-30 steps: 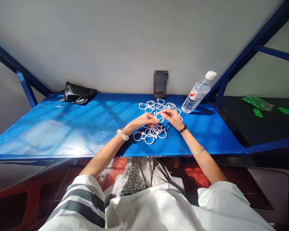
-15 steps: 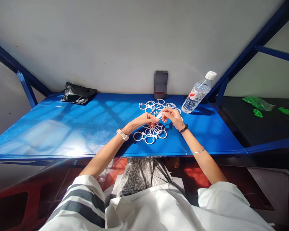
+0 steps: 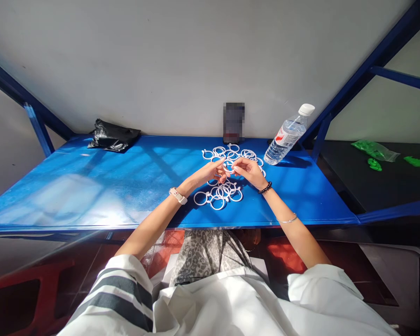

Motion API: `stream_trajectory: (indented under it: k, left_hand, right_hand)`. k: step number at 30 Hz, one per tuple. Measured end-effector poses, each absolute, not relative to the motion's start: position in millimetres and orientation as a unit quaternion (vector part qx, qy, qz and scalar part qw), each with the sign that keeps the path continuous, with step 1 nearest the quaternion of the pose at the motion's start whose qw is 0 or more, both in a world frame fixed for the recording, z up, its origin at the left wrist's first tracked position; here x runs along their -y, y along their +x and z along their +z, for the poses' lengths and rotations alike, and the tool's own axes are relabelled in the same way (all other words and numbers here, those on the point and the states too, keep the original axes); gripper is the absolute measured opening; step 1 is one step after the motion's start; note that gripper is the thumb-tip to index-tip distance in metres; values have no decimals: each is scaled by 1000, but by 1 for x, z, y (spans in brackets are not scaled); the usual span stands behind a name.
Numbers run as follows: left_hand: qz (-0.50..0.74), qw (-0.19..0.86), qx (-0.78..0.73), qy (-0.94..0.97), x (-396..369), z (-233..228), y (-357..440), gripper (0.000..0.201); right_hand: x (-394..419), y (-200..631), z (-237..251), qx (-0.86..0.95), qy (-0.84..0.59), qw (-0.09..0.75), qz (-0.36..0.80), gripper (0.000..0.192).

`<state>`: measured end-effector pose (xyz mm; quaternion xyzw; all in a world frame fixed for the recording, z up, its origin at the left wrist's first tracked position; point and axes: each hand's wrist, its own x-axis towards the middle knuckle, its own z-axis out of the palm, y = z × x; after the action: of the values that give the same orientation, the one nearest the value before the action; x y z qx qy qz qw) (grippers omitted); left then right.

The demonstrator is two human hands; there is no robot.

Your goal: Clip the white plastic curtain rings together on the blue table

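Over the middle of the blue table, both of my hands are at one white curtain ring [image 3: 228,171]. My right hand [image 3: 249,171] pinches its right side between thumb and bent fingers. My left hand [image 3: 210,173] is at the ring's left side, thumb raised along its upper edge and fingers curled below; their exact contact is too small to make out. Beneath and in front of my hands lies a near pile of white curtain rings [image 3: 217,201], overlapping, with small eyelets. Another group of the same rings [image 3: 233,148] spreads behind my hands, partly covered by them.
A water bottle [image 3: 283,140] with a white cap stands right of the far rings. A dark, blurred upright phone-like object [image 3: 234,122] leans at the wall. A black plastic bag [image 3: 114,136] lies back left. Green items in clear plastic [image 3: 374,150] lie on the dark surface at right.
The held ring has turned, so its round opening now shows between my hands. My left thumb has lifted upward, and my right fingers have shifted slightly left.
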<state>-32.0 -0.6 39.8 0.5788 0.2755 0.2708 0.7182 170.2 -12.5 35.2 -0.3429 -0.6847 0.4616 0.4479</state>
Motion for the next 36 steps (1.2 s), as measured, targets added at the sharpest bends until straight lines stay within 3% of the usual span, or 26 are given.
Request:
stream_trajectory:
  k: [6,26,36]
  left_hand:
    - [240,747,-260,562,-2,40,-33,68]
    - [275,716,-297,568,0,32,-28,39]
    - [247,721,-278,584,4,35,-28,34]
  right_hand:
    - [12,171,35,697,-349,451,435,31]
    - [11,170,32,740,-342,481,324,5]
    - [14,166,35,726,-354,468,357,16]
